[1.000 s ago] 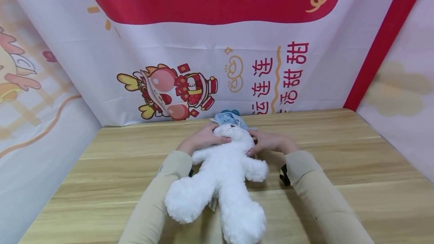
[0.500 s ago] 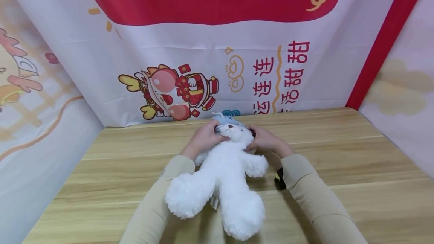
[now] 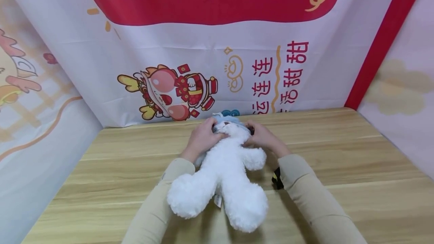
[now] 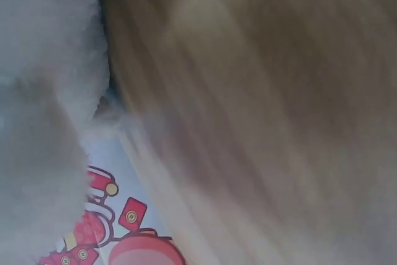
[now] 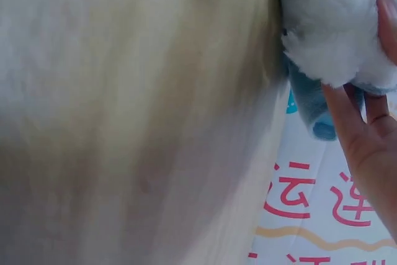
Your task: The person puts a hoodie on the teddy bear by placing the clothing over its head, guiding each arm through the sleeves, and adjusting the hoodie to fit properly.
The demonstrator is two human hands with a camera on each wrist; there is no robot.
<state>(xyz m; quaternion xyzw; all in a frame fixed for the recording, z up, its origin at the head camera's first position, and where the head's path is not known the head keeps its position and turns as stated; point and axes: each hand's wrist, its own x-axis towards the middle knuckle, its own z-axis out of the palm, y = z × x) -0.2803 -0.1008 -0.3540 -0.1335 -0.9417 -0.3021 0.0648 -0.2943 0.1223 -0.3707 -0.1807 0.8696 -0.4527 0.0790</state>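
A white fluffy stuffed toy [image 3: 225,165] with a light blue cap [image 3: 226,119] is on its back, head toward the backdrop, legs toward me. My left hand [image 3: 202,138] grips the left side of its head, thumb across the front near the chin. On the other side, my right hand [image 3: 264,137] holds the head the same way, its fingertips partly hidden. In the right wrist view the right hand's fingers lie against the blue cap [image 5: 308,100] and white fur. The left wrist view shows blurred white fur [image 4: 49,29], with the fingers not clearly seen.
The toy is on a wooden table [image 3: 342,153]. A printed cloth backdrop [image 3: 135,48] rises at the table's far edge, with cloth panels at both sides. A small white tag [image 3: 217,200] shows between the toy's legs. A black strap [image 3: 277,178] sits by the right cuff.
Both hands have shifted slightly around the toy's head, and the head tips back a little. The cap sits lower behind the face. The legs have moved slightly away from me.
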